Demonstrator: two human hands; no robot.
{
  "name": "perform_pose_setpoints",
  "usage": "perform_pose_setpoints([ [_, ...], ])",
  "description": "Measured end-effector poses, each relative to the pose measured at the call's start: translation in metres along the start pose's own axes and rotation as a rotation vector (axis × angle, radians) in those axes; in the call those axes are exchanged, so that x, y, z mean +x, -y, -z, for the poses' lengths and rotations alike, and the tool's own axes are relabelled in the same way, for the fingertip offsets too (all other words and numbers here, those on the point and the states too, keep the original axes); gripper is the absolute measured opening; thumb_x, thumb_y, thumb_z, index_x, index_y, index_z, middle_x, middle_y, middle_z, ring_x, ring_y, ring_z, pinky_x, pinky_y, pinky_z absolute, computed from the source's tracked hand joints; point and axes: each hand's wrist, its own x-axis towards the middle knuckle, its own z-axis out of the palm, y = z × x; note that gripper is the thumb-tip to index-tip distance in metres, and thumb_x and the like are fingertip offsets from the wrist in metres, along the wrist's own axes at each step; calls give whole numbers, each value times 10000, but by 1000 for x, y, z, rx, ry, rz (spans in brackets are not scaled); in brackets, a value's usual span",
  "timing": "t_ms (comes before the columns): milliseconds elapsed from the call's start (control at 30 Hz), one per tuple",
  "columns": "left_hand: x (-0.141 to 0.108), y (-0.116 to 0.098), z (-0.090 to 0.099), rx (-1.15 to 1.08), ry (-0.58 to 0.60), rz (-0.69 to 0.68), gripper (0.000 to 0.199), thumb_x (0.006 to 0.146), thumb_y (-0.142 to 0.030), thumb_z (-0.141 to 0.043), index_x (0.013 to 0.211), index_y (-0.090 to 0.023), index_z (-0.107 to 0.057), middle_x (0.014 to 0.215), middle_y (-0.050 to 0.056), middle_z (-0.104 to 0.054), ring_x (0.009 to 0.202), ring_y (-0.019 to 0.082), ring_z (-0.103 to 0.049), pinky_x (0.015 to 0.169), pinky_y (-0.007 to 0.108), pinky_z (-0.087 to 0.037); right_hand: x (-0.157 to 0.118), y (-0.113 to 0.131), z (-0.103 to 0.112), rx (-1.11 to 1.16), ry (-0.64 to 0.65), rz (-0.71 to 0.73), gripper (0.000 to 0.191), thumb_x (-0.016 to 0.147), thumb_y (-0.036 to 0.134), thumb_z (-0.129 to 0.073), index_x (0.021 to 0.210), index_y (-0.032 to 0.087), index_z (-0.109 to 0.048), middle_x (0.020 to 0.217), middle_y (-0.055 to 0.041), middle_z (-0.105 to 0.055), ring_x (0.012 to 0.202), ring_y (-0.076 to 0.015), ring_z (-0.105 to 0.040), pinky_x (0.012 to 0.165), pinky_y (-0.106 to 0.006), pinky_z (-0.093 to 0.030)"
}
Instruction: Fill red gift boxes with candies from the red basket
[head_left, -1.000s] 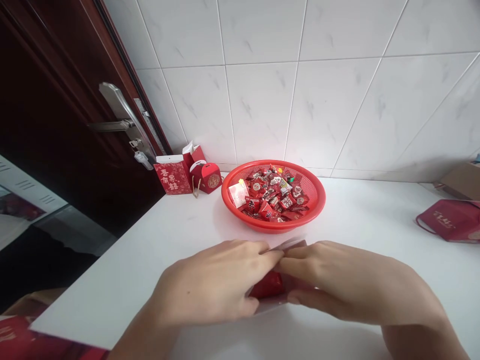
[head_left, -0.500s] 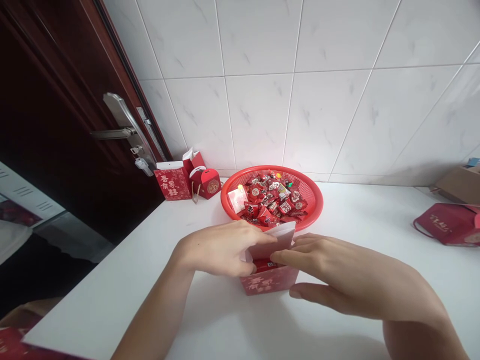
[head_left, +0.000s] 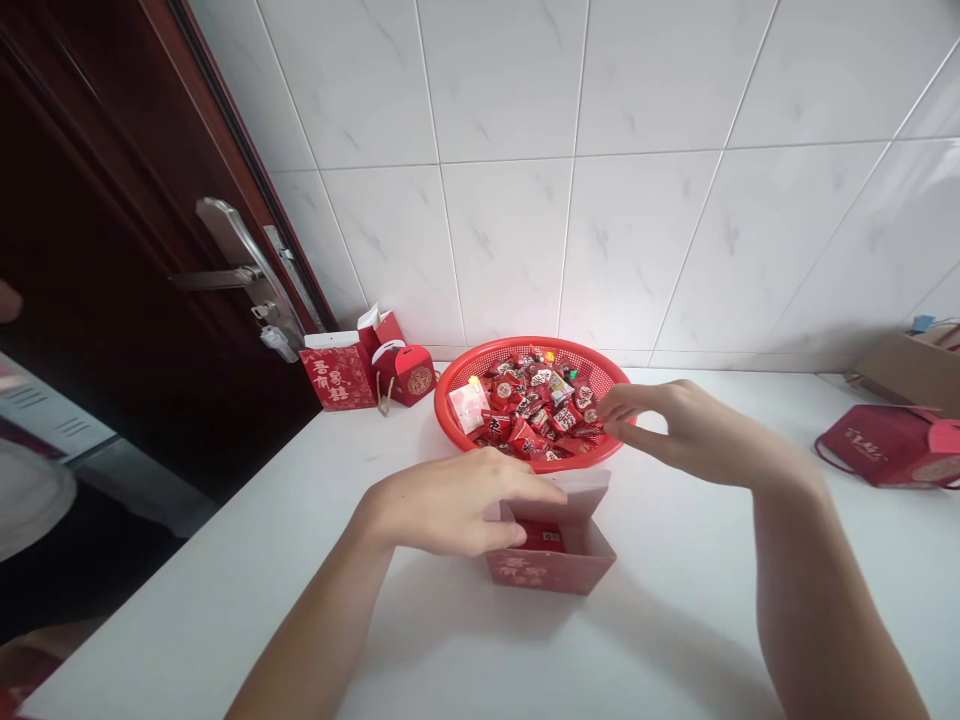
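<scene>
An open red paper box stands on the white table with its top flaps raised and a red packet inside. My left hand is at the box's left side, thumb at the opening and fingers over the flap, gripping its edge. Behind the box, a red plastic basket holds many wrapped candies and a pink-white packet. My right hand is over the basket's right rim, thumb and fingers apart, fingertips near the candies; nothing shows between them.
Several red gift boxes stand at the back left by the door. Another red box and a cardboard box are at the right. A tiled wall rises behind the table. Part of a person shows at far left.
My right hand has left the box and moved up and right to the basket's rim. My left hand stays at the box, whose inside now shows more. The view has shifted slightly.
</scene>
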Motion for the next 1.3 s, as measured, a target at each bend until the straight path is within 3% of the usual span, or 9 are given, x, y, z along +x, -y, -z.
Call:
perform_pose_setpoints([
  [333, -1, 8, 2, -55, 22, 53, 373, 979, -329, -531, 1329, -290, -654, 1343, 37, -677, 1275, 277, -569, 985, 340, -461, 42, -26, -33, 23, 144, -57, 181, 933, 300, -475, 922, 197, -623, 902, -51, -701, 765, -183, -610, 657, -302, -447],
  [500, -2, 18, 7, -148, -243, 121, 371, 1002, -418, -487, 1281, -246, -661, 1313, 64, -676, 1180, 234, -621, 973, 341, -494, 53, -42, -48, 30, 144, -79, 199, 922, 307, -488, 907, 186, -645, 883, -66, -703, 769, -193, -593, 676, -316, -445],
  [633, 2, 38, 13, -140, -504, 319, 377, 991, -457, -451, 1211, -234, -661, 1230, 48, -700, 1084, 220, -645, 949, 336, -497, 59, -49, -59, 27, 192, -114, 186, 896, 319, -537, 908, 189, -670, 901, -62, -706, 796, -199, -600, 681, -316, -448],
  [700, 5, 51, 14, -94, -540, 395, 347, 971, -443, -457, 1140, -226, -667, 1140, 41, -713, 1014, 217, -645, 897, 324, -491, 62, -51, -62, 1, 207, -138, 182, 895, 336, -558, 922, 198, -673, 919, -55, -706, 818, -201, -607, 675, -308, -444],
  [833, 15, 71, 9, 34, -324, 443, 336, 932, -389, -429, 672, -201, -530, 681, 5, -553, 636, 162, -501, 613, 298, -372, 65, -50, -64, -50, 246, -176, 195, 922, 360, -549, 917, 215, -678, 936, -48, -713, 836, -199, -626, 647, -288, -427],
  [900, 24, 76, 5, 11, -154, 485, 371, 899, -379, -447, 579, -202, -385, 592, -9, -420, 541, 138, -380, 539, 305, -274, 65, -48, -64, -65, 250, -204, 202, 924, 368, -554, 945, 218, -687, 954, -52, -720, 854, -207, -634, 644, -288, -422],
  [1000, 42, 78, 0, -33, 23, 582, 358, 838, -385, -492, 550, -201, -384, 563, -7, -416, 517, 136, -351, 512, 306, -241, 65, -41, -62, -93, 264, -248, 214, 930, 358, -550, 995, 222, -701, 959, -57, -733, 870, -218, -639, 654, -294, -417],
  [1167, 71, 80, 0, -57, 207, 543, 262, 794, -398, -538, 778, -210, -720, 883, 26, -734, 799, 216, -626, 628, 280, -421, 66, -31, -60, -176, 293, -285, 203, 937, 325, -537, 943, 230, -715, 881, -44, -732, 804, -205, -644, 645, -291, -390],
  [1300, 80, 90, 0, 13, 218, 469, 430, 795, -356, -561, 1184, -268, -722, 1257, 41, -721, 1055, 274, -659, 832, 308, -473, 67, -31, -61, -209, 293, -296, 189, 916, 273, -529, 942, 233, -712, 887, -40, -729, 837, -215, -653, 649, -291, -387],
])
